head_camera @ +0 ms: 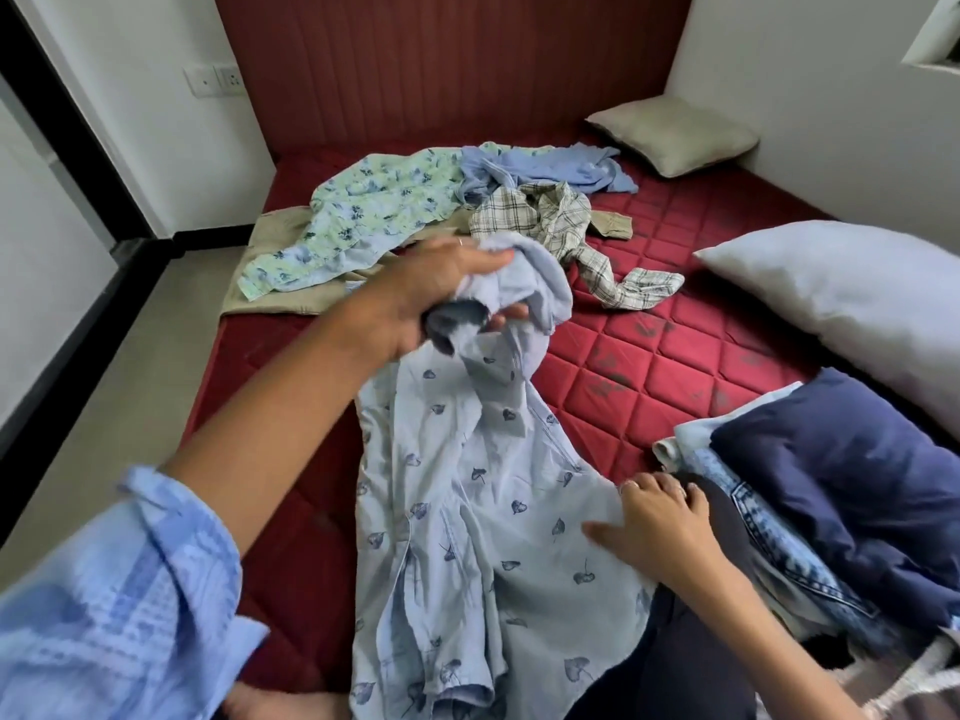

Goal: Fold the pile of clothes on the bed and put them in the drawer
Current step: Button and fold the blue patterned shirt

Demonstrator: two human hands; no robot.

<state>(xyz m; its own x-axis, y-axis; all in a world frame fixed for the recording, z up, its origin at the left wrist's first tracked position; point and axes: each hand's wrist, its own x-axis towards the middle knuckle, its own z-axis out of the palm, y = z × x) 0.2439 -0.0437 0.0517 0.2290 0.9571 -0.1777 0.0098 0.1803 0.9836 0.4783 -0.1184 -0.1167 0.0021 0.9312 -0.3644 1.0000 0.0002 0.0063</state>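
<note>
Blue leaf-print shirt (483, 511) hangs from left hand (415, 304), right hand (654, 522) touching.

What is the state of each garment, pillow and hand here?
Light blue leaf-print shirt: unfolded, held up at one end.
Left hand: grips the shirt's bunched top.
Right hand: touches the shirt's edge.
Checked shirt: crumpled.
Green floral garment: spread, unfolded.
Navy garment: folded, stacked.
White pillow: lying flat.

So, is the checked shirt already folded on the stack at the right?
No, the checked shirt lies crumpled and loose on the red mattress, far from the folded stack at the right.
</note>
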